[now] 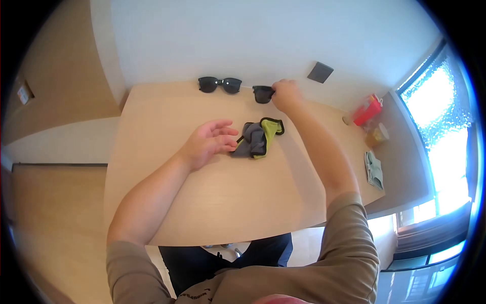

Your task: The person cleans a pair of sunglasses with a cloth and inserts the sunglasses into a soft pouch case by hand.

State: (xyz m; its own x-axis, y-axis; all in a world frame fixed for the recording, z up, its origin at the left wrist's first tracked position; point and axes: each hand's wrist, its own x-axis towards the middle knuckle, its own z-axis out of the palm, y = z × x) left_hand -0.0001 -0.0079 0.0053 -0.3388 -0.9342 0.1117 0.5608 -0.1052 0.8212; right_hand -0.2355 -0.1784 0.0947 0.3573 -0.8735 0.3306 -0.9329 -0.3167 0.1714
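Observation:
At the back of the table, my right hand (286, 95) is closed on a pair of dark sunglasses (262, 95). One lens shows to the left of the fingers; the other side is hidden behind the hand. A second pair of black sunglasses (219, 85) rests to the left, against the wall side. Mid-table lies a crumpled grey and lime-green cloth (254, 139) with black edging. My left hand (208, 143) is open beside it, fingers apart and fingertips close to its left edge; whether they touch it I cannot tell.
The pale wooden table (212, 207) meets a white wall with a dark square plate (320, 72). Along the right side are a red container (368, 110), a tub with yellowish contents (377, 136) and a folded pale green cloth (373, 171). A bright window is beyond.

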